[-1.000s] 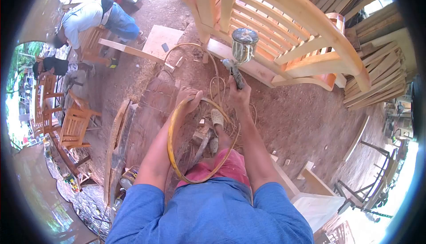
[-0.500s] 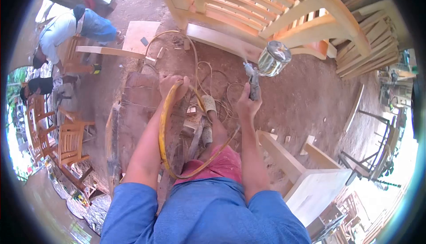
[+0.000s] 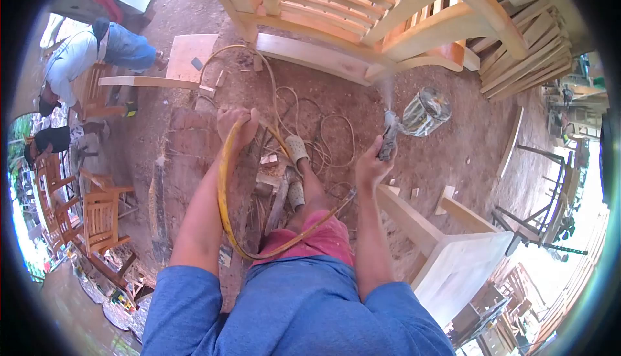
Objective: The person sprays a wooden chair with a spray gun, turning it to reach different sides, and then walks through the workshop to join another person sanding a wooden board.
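Note:
My right hand (image 3: 373, 166) is closed around the handle of a spray gun (image 3: 389, 135), whose clear cup (image 3: 427, 111) sticks out to the right. A pale mist leaves the nozzle toward a slatted wooden bench (image 3: 323, 10) at the top of the view. My left hand (image 3: 237, 127) is wrapped round a yellow hose (image 3: 224, 191). From there the hose loops down past my lap and up toward my right wrist. More thin hose (image 3: 336, 137) lies coiled on the ground by my feet.
Wooden planks (image 3: 527, 49) are stacked at the upper right. A pale-topped wooden piece with legs (image 3: 459, 269) stands at my lower right. A large wood block (image 3: 194, 162) lies left of my legs. Two people (image 3: 71, 65) work among wooden chairs (image 3: 100, 217) at the left.
My right hand has moved slightly right and down with the spray gun, and the cup has tilted outward. The mist now rises more directly toward the bench. The whole view has shifted a little left.

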Tool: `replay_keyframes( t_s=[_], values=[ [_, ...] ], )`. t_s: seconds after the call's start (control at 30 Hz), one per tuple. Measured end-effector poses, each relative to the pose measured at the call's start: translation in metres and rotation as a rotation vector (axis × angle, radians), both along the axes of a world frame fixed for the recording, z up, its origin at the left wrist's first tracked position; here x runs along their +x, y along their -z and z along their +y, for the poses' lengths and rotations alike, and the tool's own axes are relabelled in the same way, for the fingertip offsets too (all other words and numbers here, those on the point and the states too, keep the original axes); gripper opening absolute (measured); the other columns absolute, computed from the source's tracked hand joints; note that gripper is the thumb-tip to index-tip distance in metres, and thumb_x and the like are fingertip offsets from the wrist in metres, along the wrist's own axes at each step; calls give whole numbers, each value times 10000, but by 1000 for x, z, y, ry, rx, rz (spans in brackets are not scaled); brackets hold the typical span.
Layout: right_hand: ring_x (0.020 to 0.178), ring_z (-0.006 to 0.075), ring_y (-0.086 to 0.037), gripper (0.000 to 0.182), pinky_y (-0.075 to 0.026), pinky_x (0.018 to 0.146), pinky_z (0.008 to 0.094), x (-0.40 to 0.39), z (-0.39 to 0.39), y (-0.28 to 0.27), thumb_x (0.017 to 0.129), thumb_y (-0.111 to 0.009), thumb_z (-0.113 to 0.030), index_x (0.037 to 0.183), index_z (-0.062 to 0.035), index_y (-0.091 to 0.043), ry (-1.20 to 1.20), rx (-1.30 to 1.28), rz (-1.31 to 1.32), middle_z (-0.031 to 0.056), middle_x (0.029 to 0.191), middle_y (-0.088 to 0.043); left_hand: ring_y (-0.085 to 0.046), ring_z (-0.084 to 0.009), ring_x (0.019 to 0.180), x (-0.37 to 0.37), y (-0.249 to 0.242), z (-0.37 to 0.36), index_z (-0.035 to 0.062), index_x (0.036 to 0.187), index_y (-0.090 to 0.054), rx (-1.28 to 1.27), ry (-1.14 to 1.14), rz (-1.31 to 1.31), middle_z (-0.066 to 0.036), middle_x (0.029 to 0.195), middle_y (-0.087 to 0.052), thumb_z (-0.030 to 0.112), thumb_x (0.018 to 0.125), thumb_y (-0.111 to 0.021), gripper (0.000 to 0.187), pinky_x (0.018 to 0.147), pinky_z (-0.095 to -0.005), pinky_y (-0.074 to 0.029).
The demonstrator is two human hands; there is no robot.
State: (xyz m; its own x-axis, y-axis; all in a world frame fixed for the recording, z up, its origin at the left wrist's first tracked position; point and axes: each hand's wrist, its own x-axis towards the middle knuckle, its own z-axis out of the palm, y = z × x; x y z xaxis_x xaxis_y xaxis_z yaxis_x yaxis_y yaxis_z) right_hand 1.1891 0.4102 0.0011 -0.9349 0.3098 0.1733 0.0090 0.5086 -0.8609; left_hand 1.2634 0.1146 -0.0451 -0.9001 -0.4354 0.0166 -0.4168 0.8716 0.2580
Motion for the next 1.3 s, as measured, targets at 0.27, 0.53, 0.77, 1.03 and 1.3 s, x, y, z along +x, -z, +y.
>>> replay_keyframes(
  t_s=[0.27,0.53,0.77,1.03,1.3],
  values=[
    [712,134,-529,186,-455,653,303,-8,-56,14,953,-604,-163,1019,10,-588,-263,-175,-225,59,783,-592,-654,-281,659,-2,-3,-2,77,603,-689,67,-10,20,-108,667,-677,296,858,-509,382,757,-430,-419],
    [762,127,-551,204,-472,715,293,-31,-127,32,954,-598,-153,1067,17,-592,-466,-298,-234,60,845,-624,-655,-249,654,0,1,-6,104,600,-694,89,-2,35,-76,660,-682,285,858,-540,351,779,-400,-419],
    [782,112,-550,199,-464,724,271,-48,-165,55,943,-612,-128,1071,23,-591,-602,-336,-253,40,866,-623,-654,-246,657,1,2,-7,105,591,-693,148,-50,54,-71,688,-692,251,831,-584,302,801,-387,-417],
    [829,224,-629,367,-500,742,347,-74,-173,96,895,-635,-132,1229,-1,-559,-896,-42,-164,115,924,-659,-640,-245,625,1,9,-8,109,549,-657,98,-32,139,-68,636,-662,236,799,-583,289,745,-380,-429],
    [787,380,-639,606,-514,651,479,-139,-178,147,815,-591,-177,1390,-89,-421,-1374,763,-2,148,969,-599,-611,-247,611,2,6,-12,93,523,-613,144,19,188,-68,590,-622,210,765,-600,270,701,-388,-405]
  ],
)
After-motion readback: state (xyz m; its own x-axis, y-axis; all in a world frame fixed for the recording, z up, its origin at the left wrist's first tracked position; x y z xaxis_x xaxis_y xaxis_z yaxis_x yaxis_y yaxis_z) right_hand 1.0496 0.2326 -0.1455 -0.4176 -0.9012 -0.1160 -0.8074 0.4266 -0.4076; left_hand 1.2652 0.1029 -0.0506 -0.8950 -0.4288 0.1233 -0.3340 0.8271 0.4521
